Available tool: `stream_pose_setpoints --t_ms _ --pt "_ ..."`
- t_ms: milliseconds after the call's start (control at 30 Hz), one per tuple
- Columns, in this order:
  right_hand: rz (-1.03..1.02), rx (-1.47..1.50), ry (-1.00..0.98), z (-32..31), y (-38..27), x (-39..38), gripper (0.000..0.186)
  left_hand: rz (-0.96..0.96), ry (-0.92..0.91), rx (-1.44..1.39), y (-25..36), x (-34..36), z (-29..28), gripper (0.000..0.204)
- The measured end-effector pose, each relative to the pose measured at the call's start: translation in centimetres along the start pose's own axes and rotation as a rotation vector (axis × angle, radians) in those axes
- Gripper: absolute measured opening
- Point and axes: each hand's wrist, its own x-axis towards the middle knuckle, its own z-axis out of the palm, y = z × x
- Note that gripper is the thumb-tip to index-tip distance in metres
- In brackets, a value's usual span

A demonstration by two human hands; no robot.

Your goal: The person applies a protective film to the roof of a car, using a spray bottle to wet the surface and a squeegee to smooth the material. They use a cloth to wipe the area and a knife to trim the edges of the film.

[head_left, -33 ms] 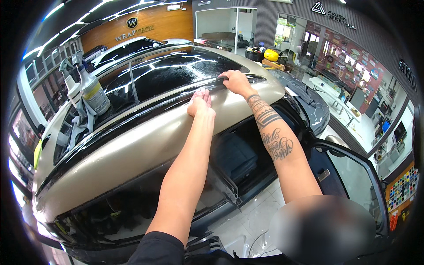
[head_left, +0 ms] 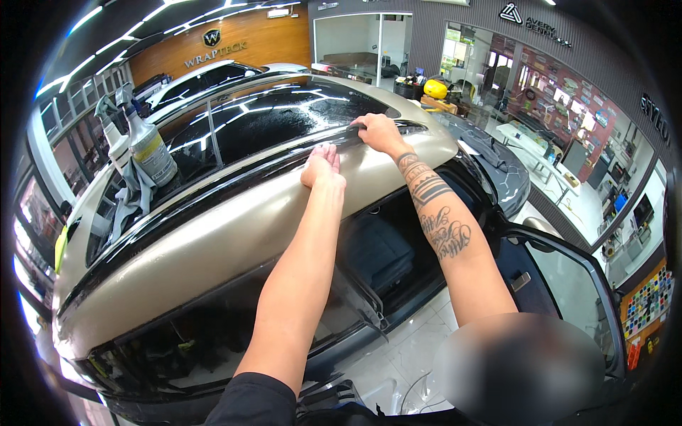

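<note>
The glossy black roof-edge strip (head_left: 234, 176) lies along the satin bronze metal roof panel (head_left: 213, 245). The left hand (head_left: 322, 167) has fingers nearly straight, grasping nothing visible; the right hand (head_left: 381, 133) has fingers curled at the strip, hold indeterminable. Apply light, even pressure lengthwise.

Ceiling light strips (head_left: 110, 45) glare off the glass roof (head_left: 270, 113), with dark, fisheye-bent edges.
</note>
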Motion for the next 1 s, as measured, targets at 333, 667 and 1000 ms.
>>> stream_pose_setpoints --t_ms 333,667,1000 --pt "-0.037 -0.020 0.017 0.1 0.4 -0.3 0.029 0.021 -0.015 0.072 -1.4 0.1 0.5 0.015" --pt "-0.019 -0.049 -0.138 -0.4 1.0 0.9 0.030 0.009 0.029 0.076 -0.2 -1.1 -0.2 0.014" --pt "0.124 -0.211 -0.057 0.6 -2.0 3.0 0.019 0.078 -0.048 0.042 0.1 -0.7 -1.6 0.025"
